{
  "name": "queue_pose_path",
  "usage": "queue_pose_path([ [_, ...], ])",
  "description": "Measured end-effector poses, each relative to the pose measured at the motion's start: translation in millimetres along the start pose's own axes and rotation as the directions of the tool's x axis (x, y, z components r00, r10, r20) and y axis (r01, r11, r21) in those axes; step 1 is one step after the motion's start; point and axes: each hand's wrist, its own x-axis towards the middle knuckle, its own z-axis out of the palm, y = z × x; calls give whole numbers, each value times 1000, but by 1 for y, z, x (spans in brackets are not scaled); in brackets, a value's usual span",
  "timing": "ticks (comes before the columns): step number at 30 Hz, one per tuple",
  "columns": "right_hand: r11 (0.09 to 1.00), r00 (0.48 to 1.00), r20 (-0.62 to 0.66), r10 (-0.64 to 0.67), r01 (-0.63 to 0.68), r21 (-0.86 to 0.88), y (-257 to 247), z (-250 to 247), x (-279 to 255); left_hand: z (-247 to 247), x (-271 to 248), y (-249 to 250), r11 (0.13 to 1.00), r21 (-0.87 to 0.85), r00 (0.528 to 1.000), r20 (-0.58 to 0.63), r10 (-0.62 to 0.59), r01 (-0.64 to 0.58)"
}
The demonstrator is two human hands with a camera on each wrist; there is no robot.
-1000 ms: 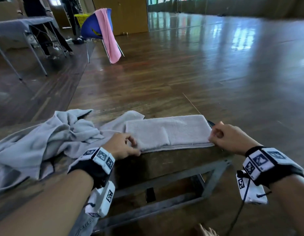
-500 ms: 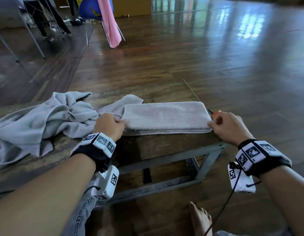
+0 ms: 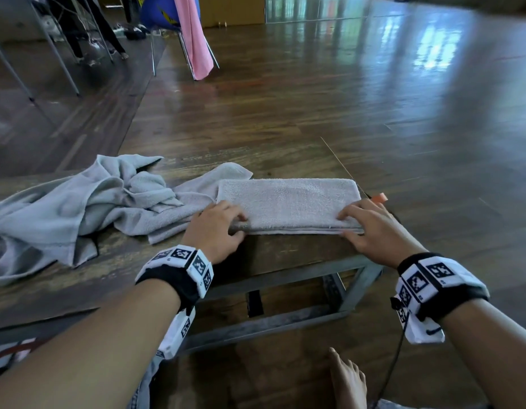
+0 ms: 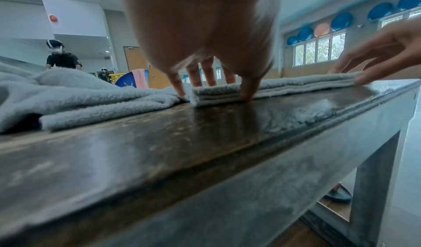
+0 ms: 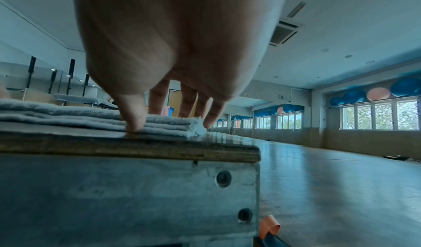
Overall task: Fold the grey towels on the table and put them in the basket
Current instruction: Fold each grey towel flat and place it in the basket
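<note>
Folded grey towel [image 3: 288, 203] lies on the bench [image 3: 288, 250] between both grips: left hand [image 3: 216, 228] and right hand [image 3: 373, 228] each pinch one end, fingers above, thumb at the edge. Crumpled towels [image 3: 78, 202] lie left of the left grip.

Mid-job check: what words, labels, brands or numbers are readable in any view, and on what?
No readable text in any view.
Left wristband: black-and-white square codes only; tiny print beside them is too small to read.
Right wristband: the same codes, print too small.
Blue chair: a yellow mark, too blurred to read.
Folded towel: no label shows.
</note>
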Motion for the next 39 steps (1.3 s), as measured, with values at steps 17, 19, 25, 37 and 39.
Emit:
queue_pose_path([
  [17,994,994,-93,-56,65,88,-3,-14,3,-24,-21,-21,960,-278,991,-115,-73,39],
  [19,989,995,-79,-59,69,127,-1,-12,3,-21,-20,-22,964,-260,991,-108,-85,55],
  [25,988,993,-69,-92,99,115,-1,-11,2,-22,-18,-19,968,-236,990,-88,-107,84],
  [37,964,959,97,-265,264,27,-5,-16,-6,-27,-19,-18,972,-206,994,26,-107,110],
  [39,967,966,53,-253,250,47,-7,-11,-7,-26,-19,-17,979,-172,993,62,-97,106],
])
